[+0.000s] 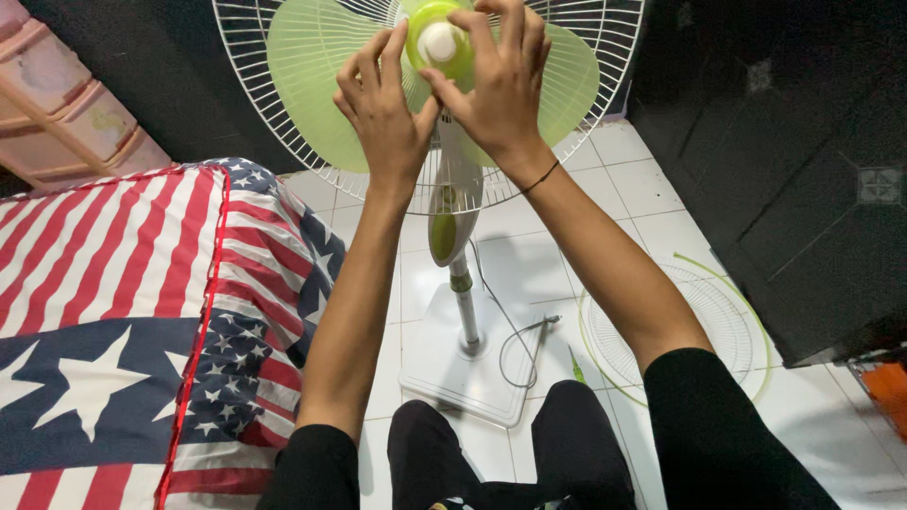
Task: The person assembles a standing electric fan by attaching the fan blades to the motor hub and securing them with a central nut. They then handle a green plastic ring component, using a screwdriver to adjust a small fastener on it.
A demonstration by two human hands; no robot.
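Two hands meet at the fan's green hub (436, 42): left hand (383, 104) and right hand (501, 80) both grasping it, high against the rear grille (283, 132). The detached front grille (704, 331) lies on open tile right; the grille's top is cut off

fan blades (312, 66) pale green | grille (614, 38) white | mattress (113, 312) stars, stripes

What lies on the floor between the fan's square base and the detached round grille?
In the head view, a grey power cord loops over the white tiled floor between the fan base and the front grille; nothing else shows.
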